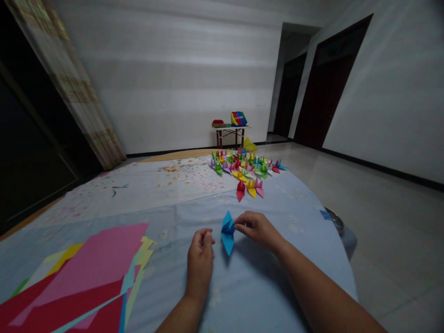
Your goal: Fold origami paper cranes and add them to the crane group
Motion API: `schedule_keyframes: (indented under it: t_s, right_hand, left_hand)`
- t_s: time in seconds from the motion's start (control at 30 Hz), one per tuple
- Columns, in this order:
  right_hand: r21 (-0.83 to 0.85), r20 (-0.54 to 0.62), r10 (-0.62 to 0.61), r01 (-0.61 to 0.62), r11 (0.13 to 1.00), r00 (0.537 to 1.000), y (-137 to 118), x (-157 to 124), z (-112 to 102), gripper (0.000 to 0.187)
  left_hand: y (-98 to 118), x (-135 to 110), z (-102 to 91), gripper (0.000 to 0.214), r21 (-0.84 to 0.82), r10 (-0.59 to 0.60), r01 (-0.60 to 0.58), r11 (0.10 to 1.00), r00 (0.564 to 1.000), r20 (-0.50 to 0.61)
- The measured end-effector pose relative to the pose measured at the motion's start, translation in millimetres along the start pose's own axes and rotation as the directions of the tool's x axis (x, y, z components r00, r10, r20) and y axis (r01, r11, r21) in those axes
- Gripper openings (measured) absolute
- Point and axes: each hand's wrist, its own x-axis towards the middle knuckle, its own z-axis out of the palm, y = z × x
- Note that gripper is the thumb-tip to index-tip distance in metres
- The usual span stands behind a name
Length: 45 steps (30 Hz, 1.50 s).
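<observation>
A blue paper crane (227, 233) with its wings spread is held just over the cloth-covered table. My right hand (258, 227) pinches it by one end, on its right side. To the left of the crane is my left hand (201, 247), its fingers curled in and apart from the crane; whether anything sits inside them is hidden. Beyond, a red crane (240, 190), a yellow crane (251, 188) and a pink crane (259, 188) stand in a short row.
Many coloured paper cranes (243, 164) crowd the table's far right end. A fanned pile of coloured paper sheets (93, 263) lies at the left. Pale floral cloth (166, 208) covers the table. Past its right edge stands a stool (348, 243); a small table (231, 129) is by the wall.
</observation>
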Motion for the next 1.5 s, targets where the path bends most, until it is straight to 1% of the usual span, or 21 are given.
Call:
schedule_keyframes:
  t_s: [0.1,0.2,0.3,0.4,0.47,0.63,0.8,0.87,1.03,1.13,1.23,1.27,1.33,1.4,1.43,1.5]
  right_hand:
    - [0.016,-0.002,-0.028,0.028,0.999,1.0,-2.2,-0.5,-0.7,0.017]
    - [0.025,0.005,-0.065,0.065,0.998,0.998,-4.3,-0.9,1.7,0.018]
    - [0.02,0.026,-0.096,0.096,0.995,0.995,-6.0,-1.3,4.7,0.018]
    - [0.013,0.036,-0.119,0.118,0.993,0.992,-7.1,-1.6,6.6,0.019]
    - [0.009,0.034,-0.127,0.127,0.992,0.991,-7.3,-1.7,6.8,0.019]
    - [-0.038,0.026,-0.14,0.141,0.989,0.99,-8.4,-1.3,4.4,0.018]
    - [-0.048,0.012,-0.158,0.159,0.986,0.987,-9.1,-1.7,3.6,0.017]
    - [-0.039,0.006,-0.163,0.163,0.986,0.987,-8.6,-1.9,4.3,0.016]
    - [-0.029,-0.002,-0.166,0.166,0.986,0.986,-8.1,-1.8,6.3,0.015]
    - [-0.012,0.002,-0.165,0.165,0.986,0.986,-10.3,-2.2,6.3,0.015]
    - [0.082,0.027,-0.109,0.107,0.991,0.994,-12.8,-2.5,4.3,0.022]
    - [0.13,0.025,-0.067,0.063,0.989,0.997,-12.8,-2.2,3.5,0.027]
    - [0.212,-0.014,0.046,-0.042,0.976,0.999,-10.6,-0.8,3.1,0.035]
    - [0.259,-0.063,0.157,-0.136,0.956,0.986,-5.5,1.3,5.7,0.037]
    - [0.279,-0.06,0.197,-0.173,0.945,0.979,-2.5,2.4,8.1,0.038]
    - [0.375,0.038,0.246,-0.242,0.895,0.969,2.7,4.0,14.1,0.039]
  left_hand:
    - [2.4,0.1,-0.4,0.038,0.007,0.046,-0.046,0.999,0.999,0.007]
    - [4.0,0.0,-0.7,0.039,0.021,0.115,-0.116,0.993,0.993,0.036]
    - [3.6,-0.2,-0.7,0.032,0.054,0.178,-0.184,0.981,0.98,0.092]
    - [1.3,0.5,-0.7,0.025,0.082,0.204,-0.215,0.973,0.971,0.123]
    - [-0.7,1.8,-0.7,0.024,0.078,0.195,-0.205,0.976,0.974,0.116]
    - [-3.6,5.3,-0.6,0.032,0.036,0.092,-0.094,0.995,0.994,0.065]
    - [-2.1,5.7,0.3,0.037,0.002,0.043,-0.043,0.999,0.998,0.035]
    - [-1.2,5.3,0.4,0.037,-0.004,0.044,-0.044,0.999,0.999,0.029]
    - [-0.7,4.8,0.2,0.031,0.015,0.115,-0.116,0.993,0.992,0.052]
    - [-1.9,5.2,0.5,0.03,0.018,0.117,-0.119,0.993,0.991,0.07]
    - [-2.0,5.1,1.0,0.03,0.004,0.12,-0.121,0.993,0.989,0.086]
    - [-1.4,4.7,1.2,0.029,-0.002,0.124,-0.124,0.992,0.988,0.092]
    - [0.7,3.2,1.7,0.028,-0.012,0.141,-0.14,0.99,0.985,0.104]
    - [3.9,0.7,2.6,0.025,-0.016,0.173,-0.172,0.985,0.978,0.119]
    - [5.5,-0.8,3.3,0.024,-0.017,0.194,-0.194,0.981,0.972,0.13]
    - [7.8,-3.6,4.9,0.022,-0.025,0.226,-0.225,0.974,0.962,0.151]
